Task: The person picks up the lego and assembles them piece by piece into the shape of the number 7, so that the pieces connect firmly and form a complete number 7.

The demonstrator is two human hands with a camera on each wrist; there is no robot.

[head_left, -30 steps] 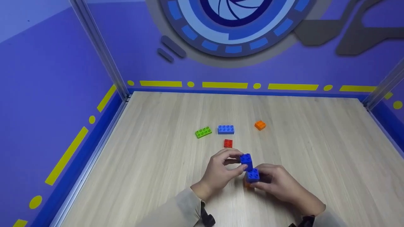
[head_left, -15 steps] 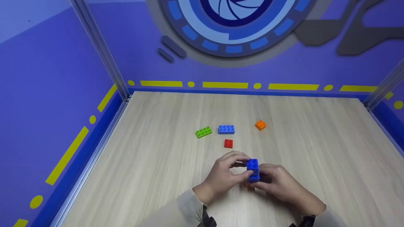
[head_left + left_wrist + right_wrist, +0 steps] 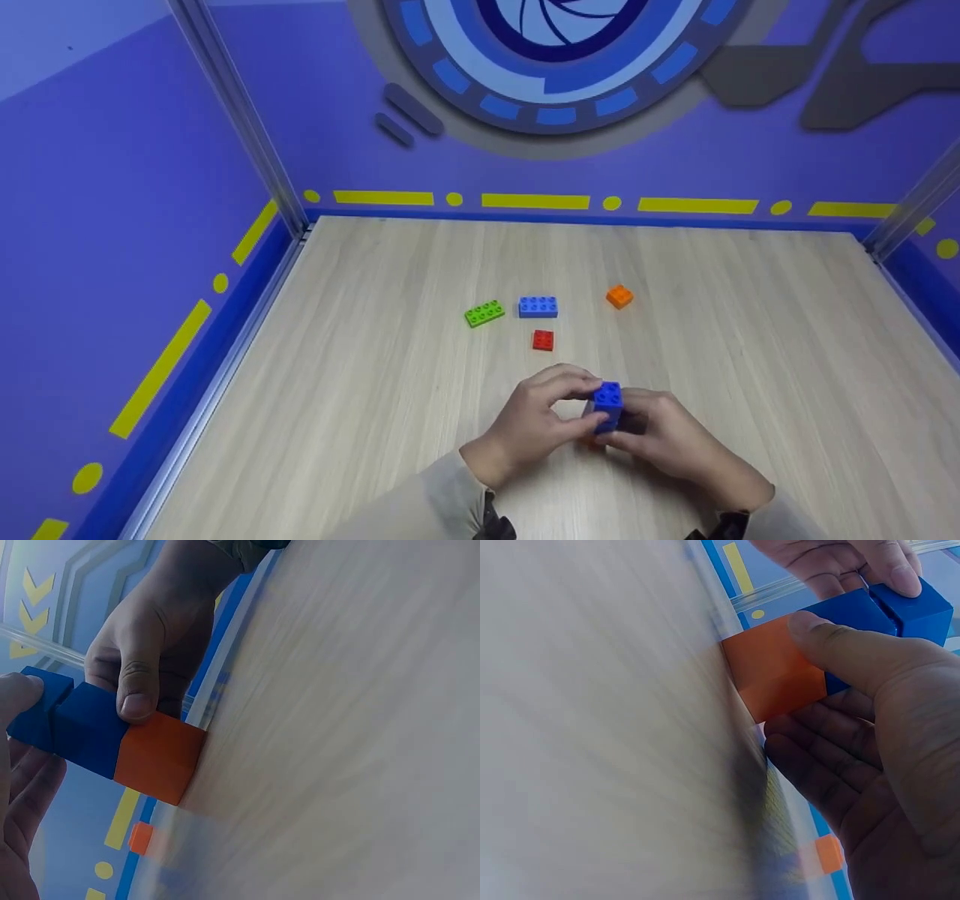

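Note:
A small stack of toy building bricks stands on the table near the person: an orange brick (image 3: 160, 757) at the bottom, a blue brick (image 3: 88, 727) on it, and a second blue brick (image 3: 608, 394) on top. A narrow, uneven gap shows between the two blue bricks in both wrist views. My left hand (image 3: 525, 420) pinches the top blue brick between thumb and fingers. Lower down, my right hand (image 3: 671, 435) grips the stack, its thumb across the seam of the orange and lower blue bricks. From the head view the orange brick is mostly hidden.
Beyond the hands lie loose bricks on the wooden table (image 3: 360, 360): a red one (image 3: 543, 340), a light blue one (image 3: 538, 307), a green one (image 3: 484, 313) and an orange one (image 3: 619, 296). Purple panels (image 3: 330, 112) wall the back and sides.
My left hand has moved right and slightly down, bringing the top blue brick from beside the lower blue brick to directly over it. The right hand stays in place.

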